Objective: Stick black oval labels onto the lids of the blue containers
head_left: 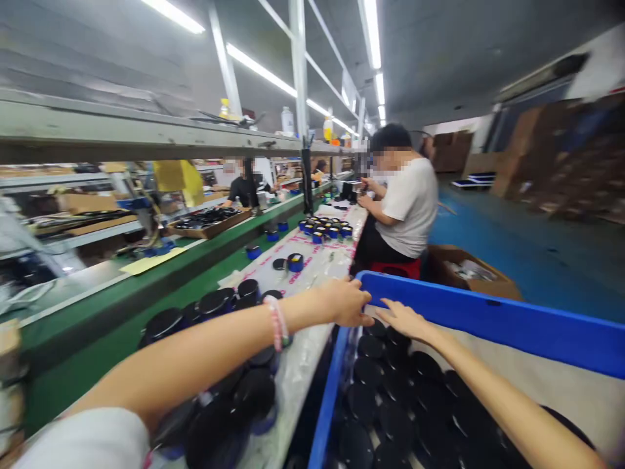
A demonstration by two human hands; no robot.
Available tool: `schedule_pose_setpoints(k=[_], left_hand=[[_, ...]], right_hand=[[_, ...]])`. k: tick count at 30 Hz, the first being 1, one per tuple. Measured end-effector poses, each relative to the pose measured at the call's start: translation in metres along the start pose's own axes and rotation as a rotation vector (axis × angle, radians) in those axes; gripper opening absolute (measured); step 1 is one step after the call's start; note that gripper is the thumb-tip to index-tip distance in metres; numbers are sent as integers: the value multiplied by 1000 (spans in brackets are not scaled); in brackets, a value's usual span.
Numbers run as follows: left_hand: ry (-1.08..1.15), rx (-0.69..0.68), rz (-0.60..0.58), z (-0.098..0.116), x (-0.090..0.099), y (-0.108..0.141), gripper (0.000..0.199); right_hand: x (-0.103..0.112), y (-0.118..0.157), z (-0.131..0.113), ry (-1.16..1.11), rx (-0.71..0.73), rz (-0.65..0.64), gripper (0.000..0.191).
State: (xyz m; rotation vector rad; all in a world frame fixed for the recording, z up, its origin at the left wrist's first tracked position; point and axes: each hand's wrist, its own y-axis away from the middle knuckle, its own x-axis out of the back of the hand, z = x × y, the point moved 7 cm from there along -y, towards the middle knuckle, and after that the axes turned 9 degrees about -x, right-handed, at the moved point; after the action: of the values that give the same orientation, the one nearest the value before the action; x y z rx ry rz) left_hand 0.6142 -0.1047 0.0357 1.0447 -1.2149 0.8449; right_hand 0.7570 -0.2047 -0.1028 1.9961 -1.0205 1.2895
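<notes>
My left hand (347,301) reaches over the near left corner of a blue crate (478,319), its fingers spread and holding nothing. Just to its right, my right hand (403,319) hovers over the crate's inside with fingers apart and nothing in them. Below the hands, many round black-topped pieces (393,420) lie packed in the crate. Beneath my left forearm, more black-lidded blue containers (215,301) stand on the bench. Farther along the bench are one blue container (295,262) and a dark disc (279,264) beside it.
A group of blue-and-black containers (326,229) stands farther up the white-covered bench. A seated person (413,202) in a white shirt works beyond the crate. A green conveyor (205,267) runs along the left. An open cardboard box (488,286) sits behind the crate.
</notes>
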Motion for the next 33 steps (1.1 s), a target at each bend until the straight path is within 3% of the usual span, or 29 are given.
schedule_pose_setpoints(k=[3, 5, 8, 11, 14, 16, 20, 23, 26, 29, 32, 33], left_hand=[[-38, 182, 48, -71, 40, 101, 49], [-44, 361, 38, -122, 46, 171, 60], [13, 554, -30, -171, 26, 256, 83], [109, 633, -91, -183, -10, 303, 97], [179, 624, -79, -180, -37, 313, 103], [210, 590, -49, -177, -46, 310, 93], [284, 508, 34, -172, -49, 311, 83], [340, 491, 78, -166, -52, 331, 86], [351, 529, 96, -157, -66, 355, 80], [318, 542, 137, -145, -94, 363, 73], [225, 554, 223, -140, -128, 360, 72], [146, 560, 319, -142, -133, 360, 66]], right_hand=[[28, 7, -75, -51, 182, 75, 58], [34, 24, -138, -86, 355, 71, 65], [23, 56, -222, -94, 565, -7, 70], [4, 78, -280, -67, 675, -65, 71], [-10, 85, -325, -42, 714, -58, 75], [-17, 86, -356, -15, 717, -51, 80], [-35, 91, -412, 66, 704, -140, 96], [-52, 97, -437, 112, 648, -248, 92], [-62, 102, -448, 108, 541, -248, 88], [-59, 106, -450, 57, 473, -149, 85], [-41, 105, -434, 4, 465, -52, 81], [-31, 102, -421, -9, 461, -21, 80]])
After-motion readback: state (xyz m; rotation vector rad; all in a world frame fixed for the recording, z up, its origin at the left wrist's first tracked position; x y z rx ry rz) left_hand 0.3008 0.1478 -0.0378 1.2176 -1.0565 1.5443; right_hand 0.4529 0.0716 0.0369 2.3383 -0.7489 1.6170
